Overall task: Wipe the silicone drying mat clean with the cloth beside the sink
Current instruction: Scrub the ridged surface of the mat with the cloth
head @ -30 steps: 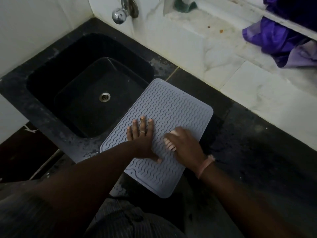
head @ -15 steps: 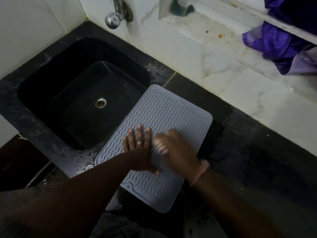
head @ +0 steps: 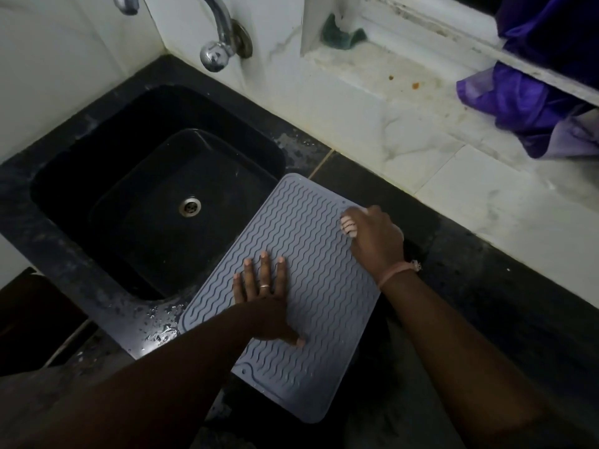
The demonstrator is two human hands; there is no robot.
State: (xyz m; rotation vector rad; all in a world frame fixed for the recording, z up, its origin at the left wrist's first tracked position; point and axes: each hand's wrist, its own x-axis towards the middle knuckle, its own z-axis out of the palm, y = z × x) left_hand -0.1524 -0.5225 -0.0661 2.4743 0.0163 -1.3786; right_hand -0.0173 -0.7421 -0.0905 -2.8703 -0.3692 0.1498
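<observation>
Hidden under the curled fingers (head: 349,225) of the right hand (head: 376,238): whatever cloth is held, too covered to tell. Far right corner of the grey wavy-ribbed silicone mat (head: 311,254) covered by that hand; a patch near its middle covered by the flat left hand (head: 262,299) and forearm. Near corner of the mat lost past the black stone worktop (head: 486,303) edge, in shadow. Chrome wall tap (head: 220,43) cut by the top edge. Purple fabric (head: 525,105) cut off at the right edge. Dark green object (head: 340,35) in the window recess too small to identify.
</observation>
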